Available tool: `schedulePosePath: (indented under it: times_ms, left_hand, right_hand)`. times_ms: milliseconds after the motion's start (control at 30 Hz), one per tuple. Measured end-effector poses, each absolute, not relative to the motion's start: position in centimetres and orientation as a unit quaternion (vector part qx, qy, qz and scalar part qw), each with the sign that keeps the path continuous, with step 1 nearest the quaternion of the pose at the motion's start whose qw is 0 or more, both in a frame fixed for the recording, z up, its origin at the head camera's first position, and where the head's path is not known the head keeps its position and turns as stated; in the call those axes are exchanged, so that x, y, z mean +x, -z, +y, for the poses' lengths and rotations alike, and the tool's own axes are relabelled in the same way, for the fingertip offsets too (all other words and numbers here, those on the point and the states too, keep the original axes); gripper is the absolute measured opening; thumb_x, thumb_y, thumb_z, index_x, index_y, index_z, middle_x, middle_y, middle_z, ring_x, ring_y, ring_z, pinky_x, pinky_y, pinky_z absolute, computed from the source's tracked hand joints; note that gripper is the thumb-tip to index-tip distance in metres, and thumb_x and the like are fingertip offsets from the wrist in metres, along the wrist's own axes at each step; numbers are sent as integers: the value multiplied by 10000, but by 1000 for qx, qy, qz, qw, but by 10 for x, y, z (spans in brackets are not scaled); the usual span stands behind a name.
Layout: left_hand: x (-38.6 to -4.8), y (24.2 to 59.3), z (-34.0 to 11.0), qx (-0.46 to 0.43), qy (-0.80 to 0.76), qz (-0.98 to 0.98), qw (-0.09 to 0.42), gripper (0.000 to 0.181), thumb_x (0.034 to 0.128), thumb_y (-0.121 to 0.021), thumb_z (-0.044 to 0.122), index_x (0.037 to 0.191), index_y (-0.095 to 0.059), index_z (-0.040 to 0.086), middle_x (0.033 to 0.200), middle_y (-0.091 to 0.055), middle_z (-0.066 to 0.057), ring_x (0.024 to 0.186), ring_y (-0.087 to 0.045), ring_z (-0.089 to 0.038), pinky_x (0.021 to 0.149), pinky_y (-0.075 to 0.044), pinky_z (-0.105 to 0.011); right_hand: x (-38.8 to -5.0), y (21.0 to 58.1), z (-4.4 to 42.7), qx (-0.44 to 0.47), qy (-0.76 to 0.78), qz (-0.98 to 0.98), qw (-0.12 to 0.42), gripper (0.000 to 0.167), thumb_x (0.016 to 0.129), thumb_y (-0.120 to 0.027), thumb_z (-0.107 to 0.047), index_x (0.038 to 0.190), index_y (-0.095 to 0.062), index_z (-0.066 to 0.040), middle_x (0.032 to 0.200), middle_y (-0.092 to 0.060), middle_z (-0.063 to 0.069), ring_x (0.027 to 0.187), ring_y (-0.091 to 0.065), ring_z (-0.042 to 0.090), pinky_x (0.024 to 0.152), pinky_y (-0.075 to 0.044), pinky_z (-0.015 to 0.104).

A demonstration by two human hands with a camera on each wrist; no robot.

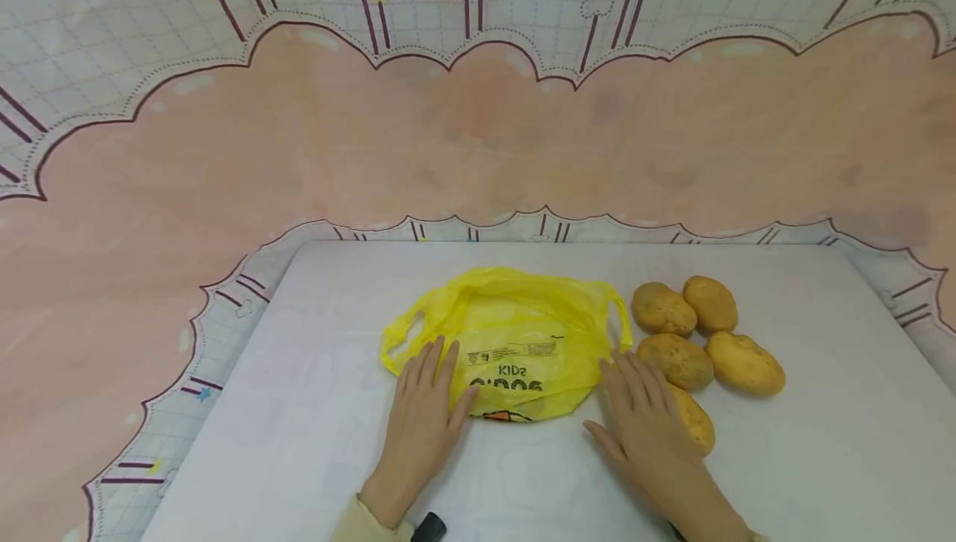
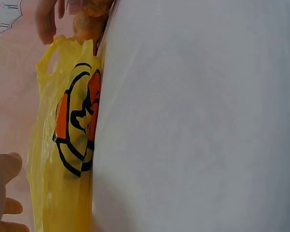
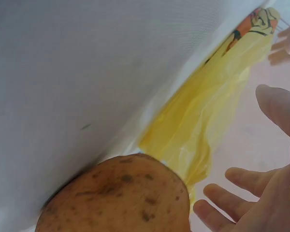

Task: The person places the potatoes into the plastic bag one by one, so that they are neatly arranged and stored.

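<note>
Yellow plastic carrier bag (image 1: 515, 314) lying crosswise.
I'm watching left grip (image 1: 423, 422) and right grip (image 1: 644, 422) flanking its ends, fingers outstretched, pinching nothing; right is sitting nearer the potatoes (image 1: 745, 363).

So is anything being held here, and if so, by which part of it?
Nothing is held: the left hand and right hand are by the bag, their fingers extended, not closed on it or any potato.

The nearest potato (image 1: 698, 421) is partly hidden.
</note>
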State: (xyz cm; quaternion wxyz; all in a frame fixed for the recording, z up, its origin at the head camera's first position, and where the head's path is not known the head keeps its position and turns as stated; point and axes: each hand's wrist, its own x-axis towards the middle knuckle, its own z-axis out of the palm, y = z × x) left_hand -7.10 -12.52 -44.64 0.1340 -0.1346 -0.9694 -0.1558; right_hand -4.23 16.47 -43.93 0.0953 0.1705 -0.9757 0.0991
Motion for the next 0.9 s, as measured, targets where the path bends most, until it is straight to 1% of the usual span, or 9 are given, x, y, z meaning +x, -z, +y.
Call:
schedulePosePath:
  times_ms: [100,167,300,467,600,700,900]
  left_hand:
    - [-74,447,-127,-135,158,-968,144,639,986,-584,409,1481,-433,33,1522,-417,-200,1412,-379,-369,1159,-297,-525]
    - [-76,448,-128,-134,159,-967,150,630,982,-595,400,1469,-446,27,1508,-433,-201,1400,-393,-366,1152,-308,-520]
    - [-80,448,-131,-133,165,-964,163,603,980,-606,383,1437,-480,12,1475,-465,-203,1371,-423,-359,1132,-333,-518]
    - [-84,447,-134,-129,175,-960,177,564,970,-635,346,1395,-519,-7,1437,-503,-206,1336,-460,-356,1114,-356,-514]
    - [-85,446,-136,-121,188,-960,171,565,964,-645,343,1386,-526,-13,1433,-507,-210,1325,-468,-367,1113,-359,-520]
    - [-87,446,-136,-116,194,-961,162,572,964,-646,348,1392,-521,-10,1438,-504,-210,1326,-467,-373,1117,-355,-523]
    - [-93,444,-139,-108,193,-962,158,553,976,-629,347,1386,-525,-9,1421,-514,-206,1318,-471,-381,1123,-352,-520]
  right_hand:
    - [-42,440,169,174,-95,-975,100,743,943,-633,-439,1491,-322,-45,1574,-287,211,1458,-239,379,1240,-60,471]
    - [-42,441,172,179,-95,-973,108,740,940,-640,-434,1484,-328,-42,1563,-297,211,1445,-255,381,1225,-119,499]
    - [-42,441,178,184,-102,-970,123,738,939,-641,-428,1484,-342,-30,1544,-317,211,1416,-280,383,1141,-270,563]
    - [-42,440,185,181,-107,-969,130,734,943,-638,-435,1476,-360,-13,1506,-375,218,1386,-320,393,1063,-366,588]
    - [-40,441,190,177,-109,-968,138,752,910,-688,-404,1471,-377,-9,1467,-420,223,1346,-375,407,1038,-401,594]
    - [-40,441,194,173,-116,-968,142,775,871,-733,-365,1465,-390,-5,1450,-437,221,1328,-393,402,1038,-396,583]
    - [-40,442,197,178,-118,-965,151,756,845,-752,-354,1428,-437,11,1416,-471,213,1301,-411,386,1019,-408,577]
